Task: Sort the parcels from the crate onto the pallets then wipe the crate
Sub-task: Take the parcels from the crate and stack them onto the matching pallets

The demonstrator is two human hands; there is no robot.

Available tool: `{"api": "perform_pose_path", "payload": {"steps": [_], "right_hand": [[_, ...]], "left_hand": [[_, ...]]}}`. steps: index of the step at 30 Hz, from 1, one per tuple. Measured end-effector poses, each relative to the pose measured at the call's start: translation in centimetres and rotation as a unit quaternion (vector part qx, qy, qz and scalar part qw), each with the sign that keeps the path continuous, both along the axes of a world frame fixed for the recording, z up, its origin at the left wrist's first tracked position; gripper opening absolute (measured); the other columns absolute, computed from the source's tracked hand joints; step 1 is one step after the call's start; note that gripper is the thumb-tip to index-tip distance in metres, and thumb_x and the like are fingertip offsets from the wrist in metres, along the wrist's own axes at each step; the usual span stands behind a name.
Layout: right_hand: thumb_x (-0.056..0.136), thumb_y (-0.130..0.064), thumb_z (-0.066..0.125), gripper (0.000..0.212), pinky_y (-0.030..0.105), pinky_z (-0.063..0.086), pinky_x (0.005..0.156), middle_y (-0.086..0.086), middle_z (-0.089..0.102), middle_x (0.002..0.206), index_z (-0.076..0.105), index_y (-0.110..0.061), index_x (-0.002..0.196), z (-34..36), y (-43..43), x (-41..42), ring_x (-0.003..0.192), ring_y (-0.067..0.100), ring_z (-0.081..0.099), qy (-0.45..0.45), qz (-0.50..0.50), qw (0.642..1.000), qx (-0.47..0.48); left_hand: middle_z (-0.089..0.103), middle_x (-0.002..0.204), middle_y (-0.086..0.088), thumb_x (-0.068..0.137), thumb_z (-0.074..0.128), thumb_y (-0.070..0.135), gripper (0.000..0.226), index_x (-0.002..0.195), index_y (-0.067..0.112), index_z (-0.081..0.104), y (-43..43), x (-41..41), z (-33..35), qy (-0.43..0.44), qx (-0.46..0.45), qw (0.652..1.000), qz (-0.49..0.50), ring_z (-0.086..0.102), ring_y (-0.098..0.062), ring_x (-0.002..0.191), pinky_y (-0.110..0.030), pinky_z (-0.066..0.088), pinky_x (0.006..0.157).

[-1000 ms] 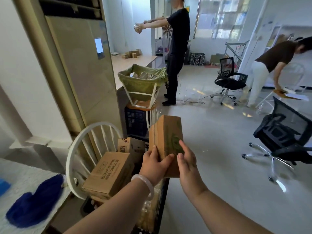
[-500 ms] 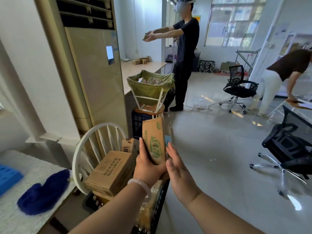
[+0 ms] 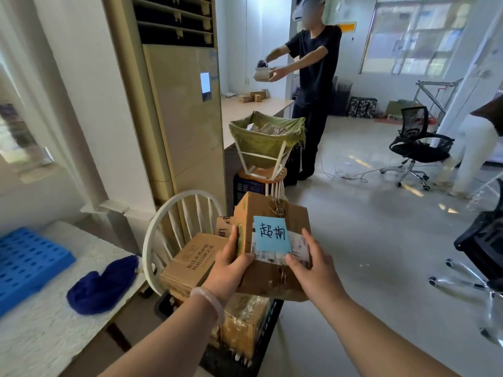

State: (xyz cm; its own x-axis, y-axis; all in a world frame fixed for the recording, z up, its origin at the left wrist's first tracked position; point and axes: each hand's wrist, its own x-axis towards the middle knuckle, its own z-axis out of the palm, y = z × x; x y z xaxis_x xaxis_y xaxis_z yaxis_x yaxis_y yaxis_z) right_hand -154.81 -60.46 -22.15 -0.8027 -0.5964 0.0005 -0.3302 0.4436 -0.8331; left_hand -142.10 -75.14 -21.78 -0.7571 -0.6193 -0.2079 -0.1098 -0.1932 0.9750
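A: Pallet (image 3: 30, 263)?
B: Blue, on the table (image 3: 54, 336) at left, well apart from the parcel. The cloth (image 3: 102, 285) lies beside it, likely kept for the wipe.
A: Crate (image 3: 268, 338)?
B: Black, under the hands. There are boxes (image 3: 242, 325) in it, so sorting is judged unfinished.
A: Parcel (image 3: 272, 278)?
B: Held above the crate, label face up, presumably so the note (image 3: 270, 235) can be read before choosing a pallet.
A: Hands?
B: Left hand (image 3: 231, 270) grips the left edge, thumb on top. Right hand (image 3: 313, 270) clasps the near right corner.
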Motion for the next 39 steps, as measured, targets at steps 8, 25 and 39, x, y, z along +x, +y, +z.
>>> {"api": "perform_pose_path", "payload": {"steps": [8, 25, 39], "right_hand": [[0.094, -0.042, 0.059, 0.071, 0.042, 0.044, 0.105, 0.002, 0.021, 0.147, 0.014, -0.053, 0.148, -0.1, -4.2, 3.1, 0.137, 0.021, 0.031, 0.037, 0.067, 0.997, 0.016], [0.093, -0.058, 0.049, 0.068, 0.036, 0.049, 0.099, -0.011, -0.025, 0.158, 0.004, -0.064, 0.144, 2.2, -19.7, 23.5, 0.146, 0.026, 0.018, 0.161, 0.308, 0.931, 0.113], [0.093, -0.062, 0.046, 0.065, 0.041, 0.036, 0.113, -0.006, -0.03, 0.158, 0.008, -0.061, 0.146, -0.6, -33.5, 51.2, 0.147, 0.027, 0.013, 0.171, 0.509, 0.838, 0.104]], "left_hand": [[0.024, 0.156, 0.013, 0.089, 0.062, 0.051, 0.077, 0.135, 0.073, 0.005, -1.8, 4.8, 0.0, -0.095, -0.2, 0.974, 0.045, 0.043, -0.018, 0.132, -0.041, 0.051, 0.1], [0.04, 0.14, 0.015, 0.063, 0.076, 0.06, 0.095, 0.129, 0.08, 0.011, -12.3, 27.8, -2.3, -0.12, -0.266, 0.931, 0.219, 0.043, -0.008, 0.131, -0.041, 0.045, 0.108], [0.041, 0.136, 0.016, 0.055, 0.071, 0.07, 0.091, 0.124, 0.084, 0.014, -18.7, 57.1, -4.3, -0.164, -0.193, 0.88, 0.402, 0.047, -0.014, 0.126, -0.045, 0.05, 0.101]]}}
